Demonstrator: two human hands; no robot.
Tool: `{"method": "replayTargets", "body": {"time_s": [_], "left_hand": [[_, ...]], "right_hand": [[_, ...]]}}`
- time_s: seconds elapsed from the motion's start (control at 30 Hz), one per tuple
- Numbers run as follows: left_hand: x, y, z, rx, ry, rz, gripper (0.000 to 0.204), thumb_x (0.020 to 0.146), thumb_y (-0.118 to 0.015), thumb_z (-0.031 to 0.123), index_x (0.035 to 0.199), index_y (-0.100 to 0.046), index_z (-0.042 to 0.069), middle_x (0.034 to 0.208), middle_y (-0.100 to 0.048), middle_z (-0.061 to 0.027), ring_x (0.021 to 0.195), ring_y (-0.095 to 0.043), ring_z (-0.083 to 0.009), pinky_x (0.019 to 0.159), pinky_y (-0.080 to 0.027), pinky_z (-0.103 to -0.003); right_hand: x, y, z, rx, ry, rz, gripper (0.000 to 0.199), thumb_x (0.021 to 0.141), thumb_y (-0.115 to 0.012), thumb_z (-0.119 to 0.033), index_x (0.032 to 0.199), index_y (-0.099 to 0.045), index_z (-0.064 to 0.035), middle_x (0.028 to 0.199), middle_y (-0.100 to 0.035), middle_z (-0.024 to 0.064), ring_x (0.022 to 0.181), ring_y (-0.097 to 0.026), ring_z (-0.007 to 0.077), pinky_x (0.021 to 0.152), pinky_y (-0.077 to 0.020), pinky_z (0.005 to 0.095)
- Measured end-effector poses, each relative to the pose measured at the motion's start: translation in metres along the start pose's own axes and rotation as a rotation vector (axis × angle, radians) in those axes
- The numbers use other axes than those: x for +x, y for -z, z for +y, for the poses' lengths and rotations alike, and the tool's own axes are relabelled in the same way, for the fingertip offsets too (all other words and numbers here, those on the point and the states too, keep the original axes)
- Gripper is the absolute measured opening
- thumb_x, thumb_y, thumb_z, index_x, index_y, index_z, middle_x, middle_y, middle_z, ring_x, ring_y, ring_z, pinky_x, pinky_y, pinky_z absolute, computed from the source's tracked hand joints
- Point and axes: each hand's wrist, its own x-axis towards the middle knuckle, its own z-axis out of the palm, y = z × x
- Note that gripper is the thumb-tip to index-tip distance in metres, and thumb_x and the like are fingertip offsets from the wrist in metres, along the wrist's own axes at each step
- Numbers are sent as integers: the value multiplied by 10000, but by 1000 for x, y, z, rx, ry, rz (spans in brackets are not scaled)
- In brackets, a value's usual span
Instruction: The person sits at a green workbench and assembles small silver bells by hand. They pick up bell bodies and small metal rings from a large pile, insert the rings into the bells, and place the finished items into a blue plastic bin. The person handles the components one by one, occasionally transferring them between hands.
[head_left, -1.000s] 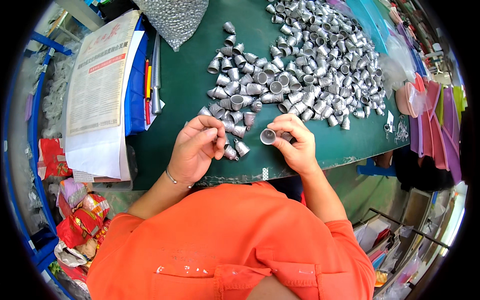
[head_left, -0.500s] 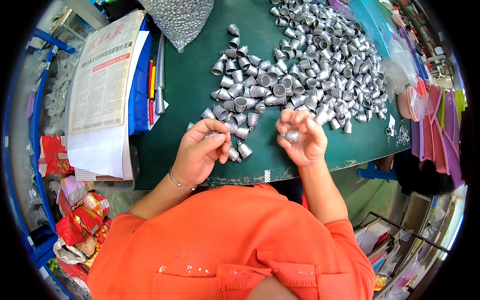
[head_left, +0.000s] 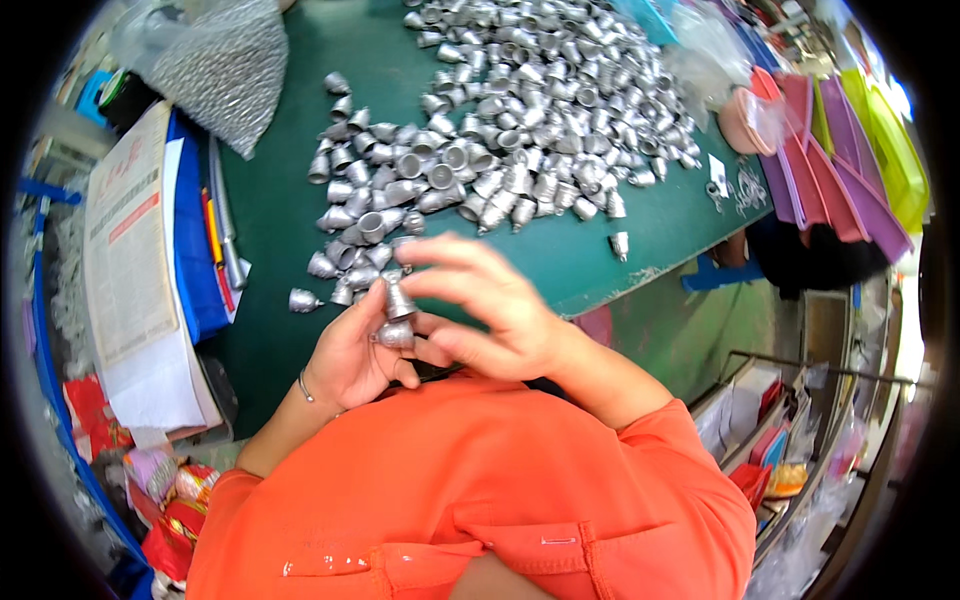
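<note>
My left hand (head_left: 350,350) is raised at the near edge of the table, palm up, with its thumb against a small silver bell (head_left: 397,300). A second small silver bell (head_left: 395,334) lies just below the first, between the two hands. My right hand (head_left: 495,310) reaches in from the right, smeared by motion, with its fingertips around these bells. Which hand bears more of each bell is hard to make out. Beyond the hands spreads a large heap of similar silver bells (head_left: 540,110), with a smaller cluster (head_left: 360,225) close to my left hand.
The green tabletop (head_left: 290,170) carries a clear bag of silver beads (head_left: 230,70) at the back left. A newspaper (head_left: 130,230) on a blue tray (head_left: 195,270) lies at left, beside pens (head_left: 215,240). Pink and purple bins (head_left: 830,160) stand at right. One bell (head_left: 619,246) lies apart.
My right hand has swung left to meet my left hand, bringing its bell beside the left hand's bell. The view has shifted, so the table appears farther left.
</note>
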Motion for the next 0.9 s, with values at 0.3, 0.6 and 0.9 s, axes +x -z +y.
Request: {"method": "replayTargets", "body": {"time_s": [0.3, 0.6, 0.9], "left_hand": [[19, 1, -7, 42, -63, -82, 231, 919, -383, 213, 891, -479, 4, 945, -550, -217, 760, -587, -273, 482, -489, -299], [32, -6, -12, 48, 128, -66, 494, 936, -334, 223, 1354, -280, -35, 1310, -406, -280, 1083, -533, -429, 743, -573, -410], [36, -2, -18, 4, 108, -65, 316, 926, -412, 222, 1107, -525, -10, 939, -599, -166, 760, -636, -241, 503, -523, -305]], "right_hand": [[-129, 95, 56, -967, -610, 552, 130, 717, -662, -29, 829, -597, -37, 970, -534, 122, 946, -478, 310, 829, -393, 389], [-105, 66, 47, -436, -647, 653, 129, 749, -686, -54, 835, -599, -13, 880, -580, 93, 818, -560, 211, 697, -466, 310], [-76, 93, 62, -1003, -457, 553, 324, 720, -656, -37, 1023, -540, -37, 969, -574, 137, 945, -504, 339, 859, -399, 401]]}}
